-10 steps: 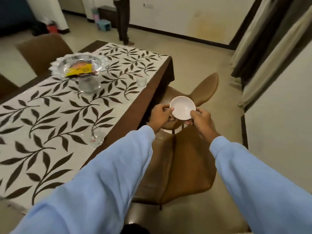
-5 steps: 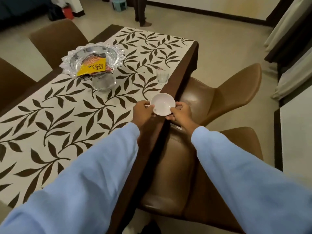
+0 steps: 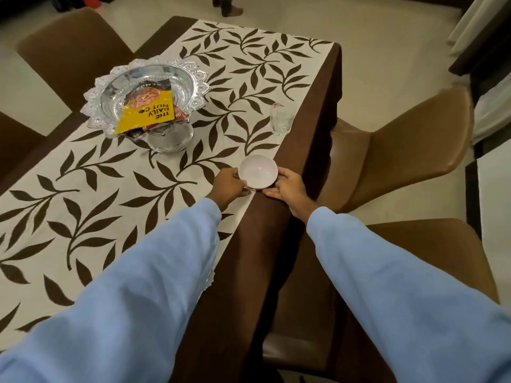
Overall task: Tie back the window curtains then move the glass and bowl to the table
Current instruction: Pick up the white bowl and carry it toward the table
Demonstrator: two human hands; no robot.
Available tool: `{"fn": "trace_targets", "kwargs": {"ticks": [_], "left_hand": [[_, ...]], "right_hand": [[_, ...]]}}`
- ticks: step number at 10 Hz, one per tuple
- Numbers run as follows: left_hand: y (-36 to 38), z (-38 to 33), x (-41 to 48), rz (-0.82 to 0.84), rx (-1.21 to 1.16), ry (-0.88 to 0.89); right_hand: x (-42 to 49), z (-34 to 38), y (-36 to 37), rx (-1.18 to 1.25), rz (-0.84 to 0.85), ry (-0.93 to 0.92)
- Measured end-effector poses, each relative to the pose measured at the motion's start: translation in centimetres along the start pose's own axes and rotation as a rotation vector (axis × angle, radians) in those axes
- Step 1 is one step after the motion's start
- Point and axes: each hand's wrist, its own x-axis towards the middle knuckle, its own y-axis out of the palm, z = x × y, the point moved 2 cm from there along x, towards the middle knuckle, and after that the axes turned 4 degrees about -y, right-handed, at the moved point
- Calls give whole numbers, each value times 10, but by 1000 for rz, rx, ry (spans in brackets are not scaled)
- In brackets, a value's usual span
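A long table under a leaf-patterned cloth fills the room, with brown chairs drawn up along its side. Both blue-sleeved arms reach forward, the left hand and right hand gripping the empty white bowl by opposite sides at the table's near edge; whether it rests on the cloth I cannot tell. Beyond it an empty glass stands by the same edge, and a footed crystal dish holds a yellow nut packet.

The left hand and right hand hold a small white bowl from either side at the right edge of the table. A glass stands farther along that edge; a clear footed dish holds snack packets
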Motion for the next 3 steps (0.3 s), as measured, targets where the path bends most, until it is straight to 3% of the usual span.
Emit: {"fn": "trace_targets", "kwargs": {"ticks": [3], "left_hand": [[-6,7,10,-46,86,-6]], "right_hand": [[-11,8,18,98,143,54]]}}
